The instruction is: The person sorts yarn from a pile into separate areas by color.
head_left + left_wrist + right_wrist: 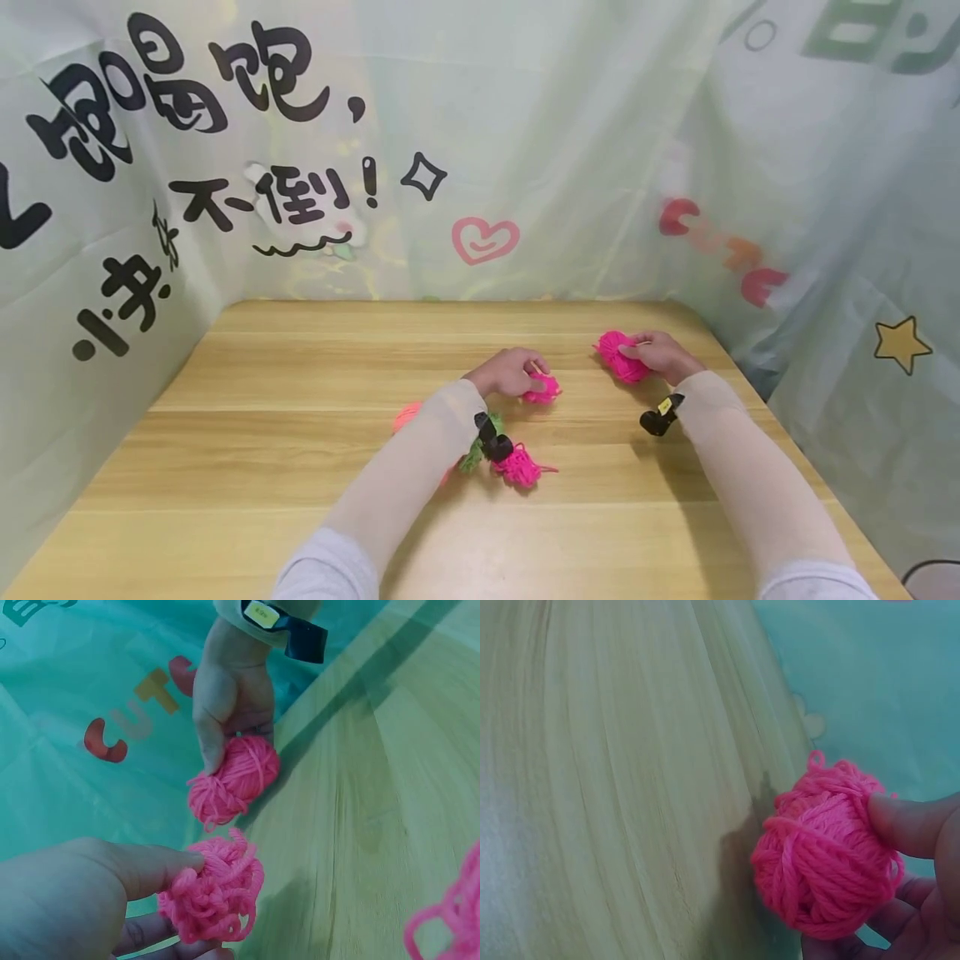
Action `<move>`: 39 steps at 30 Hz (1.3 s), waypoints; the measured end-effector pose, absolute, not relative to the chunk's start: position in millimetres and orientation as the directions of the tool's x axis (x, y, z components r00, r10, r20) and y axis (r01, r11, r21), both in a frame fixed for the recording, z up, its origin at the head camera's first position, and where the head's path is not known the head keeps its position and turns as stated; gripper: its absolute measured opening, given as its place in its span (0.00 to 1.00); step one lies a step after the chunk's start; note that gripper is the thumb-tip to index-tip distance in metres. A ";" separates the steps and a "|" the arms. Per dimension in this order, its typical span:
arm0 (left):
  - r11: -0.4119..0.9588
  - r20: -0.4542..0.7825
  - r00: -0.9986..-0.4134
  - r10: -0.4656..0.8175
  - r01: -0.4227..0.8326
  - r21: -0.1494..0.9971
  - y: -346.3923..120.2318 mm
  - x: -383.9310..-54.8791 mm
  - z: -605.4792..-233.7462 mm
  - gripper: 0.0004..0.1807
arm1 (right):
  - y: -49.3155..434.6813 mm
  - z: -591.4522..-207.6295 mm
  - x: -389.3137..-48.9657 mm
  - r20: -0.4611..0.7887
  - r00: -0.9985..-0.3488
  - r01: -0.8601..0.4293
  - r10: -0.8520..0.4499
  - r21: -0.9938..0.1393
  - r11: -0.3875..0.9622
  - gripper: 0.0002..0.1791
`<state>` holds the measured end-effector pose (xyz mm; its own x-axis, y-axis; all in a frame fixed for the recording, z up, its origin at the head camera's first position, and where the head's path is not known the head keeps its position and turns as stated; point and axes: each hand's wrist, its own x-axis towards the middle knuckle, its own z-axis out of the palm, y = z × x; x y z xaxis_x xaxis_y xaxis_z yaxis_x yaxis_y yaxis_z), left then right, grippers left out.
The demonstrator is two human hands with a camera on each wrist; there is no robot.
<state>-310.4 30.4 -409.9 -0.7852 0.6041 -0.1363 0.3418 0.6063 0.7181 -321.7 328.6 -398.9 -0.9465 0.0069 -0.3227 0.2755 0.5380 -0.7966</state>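
Left grip: the left hand [510,372] pinches a small pink bundle [543,388] between thumb and fingers, right of the bench's [300,367] middle.
Right grip: the right hand [663,354] holds a larger pink ball [621,358], thumb on its side, towards the back right corner.
Reason for hold: side pinches likely keep the soft strands together without crushing them.
Wood contact: cannot be told for either held piece.
Other yarn: orange yarn [406,413], green yarn [472,457] and a loose pink bundle [522,468] lie grouped near the middle, partly hidden by the left forearm; apparently a shared pile.
Edges: right hand nearest the right edge; cloth [562,150] hangs behind the back edge, limiting reach.
Room: widest towards the left edge; a low left forearm could disturb the pile.
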 end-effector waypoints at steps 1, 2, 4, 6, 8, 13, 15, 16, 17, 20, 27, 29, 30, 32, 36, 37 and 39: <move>0.602 -0.133 -0.787 0.602 0.339 0.723 31.4 -311.2 -410.0 0.12 | 328.8 -399.0 -321.8 -0.322 -0.947 0.276 0.011 -0.794 0.542 0.29; 0.600 -0.132 -0.790 0.599 0.333 0.727 32.6 -311.9 -410.0 0.12 | 329.1 -399.5 -321.9 -0.321 -0.947 0.277 0.015 -0.792 0.544 0.29; 0.596 -0.131 -0.796 0.591 0.321 0.736 34.7 -312.6 -409.1 0.12 | 329.8 -399.1 -321.5 -0.321 -0.947 0.278 0.020 -0.788 0.550 0.29; 0.599 -0.130 -0.805 0.579 0.311 0.738 36.9 -311.9 -407.5 0.11 | 330.4 -399.7 -321.6 -0.320 -0.947 0.281 0.025 -0.787 0.549 0.29; 0.603 -0.125 -0.812 0.569 0.309 0.735 39.1 -311.1 -406.4 0.11 | 331.4 -400.4 -321.7 -0.322 -0.946 0.286 0.032 -0.785 0.549 0.28; 0.607 -0.099 -0.828 0.552 0.317 0.728 44.3 -311.0 -408.1 0.11 | 335.1 -401.4 -324.0 -0.324 -0.946 0.285 0.029 -0.782 0.555 0.27; 0.606 -0.090 -0.833 0.547 0.319 0.729 46.4 -311.8 -409.8 0.10 | 336.3 -402.0 -325.1 -0.328 -0.944 0.289 0.028 -0.785 0.548 0.27; 0.602 -0.086 -0.834 0.545 0.318 0.732 47.6 -312.3 -410.5 0.10 | 336.8 -402.3 -325.5 -0.328 -0.944 0.288 0.027 -0.785 0.548 0.28; 0.599 -0.087 -0.835 0.543 0.313 0.737 48.6 -312.6 -410.8 0.10 | 337.1 -402.8 -326.0 -0.327 -0.945 0.287 0.024 -0.788 0.545 0.28; 0.586 -0.087 -0.838 0.538 0.298 0.753 51.3 -312.8 -410.8 0.09 | 336.9 -404.1 -326.8 -0.325 -0.945 0.291 0.038 -0.782 0.552 0.29; 0.581 -0.083 -0.847 0.524 0.285 0.762 55.7 -314.6 -413.1 0.09 | 337.0 -408.0 -328.4 -0.310 -0.947 0.300 0.083 -0.764 0.571 0.28; 0.581 -0.079 -0.853 0.515 0.280 0.764 57.3 -315.1 -414.8 0.09 | 337.5 -409.1 -328.9 -0.313 -0.946 0.306 0.089 -0.764 0.568 0.27; 0.576 -0.079 -0.856 0.511 0.273 0.770 58.3 -315.3 -415.6 0.09 | 337.8 -409.4 -329.0 -0.313 -0.946 0.306 0.089 -0.764 0.568 0.27; 0.568 -0.079 -0.860 0.505 0.262 0.780 60.5 -315.2 -417.3 0.09 | 338.5 -410.5 -329.4 -0.316 -0.945 0.309 0.089 -0.763 0.568 0.26; 0.546 -0.086 -0.866 0.492 0.229 0.806 65.8 -314.7 -420.4 0.08 | 339.8 -413.5 -330.4 -0.329 -0.938 0.328 0.106 -0.752 0.572 0.26; 0.546 -0.084 -0.869 0.487 0.227 0.807 67.0 -314.5 -420.7 0.08 | 340.1 -414.2 -330.6 -0.330 -0.938 0.330 0.109 -0.749 0.574 0.27; 0.543 -0.085 -0.877 0.473 0.214 0.812 69.5 -314.1 -421.1 0.09 | 340.6 -415.7 -331.0 -0.333 -0.936 0.337 0.118 -0.745 0.575 0.28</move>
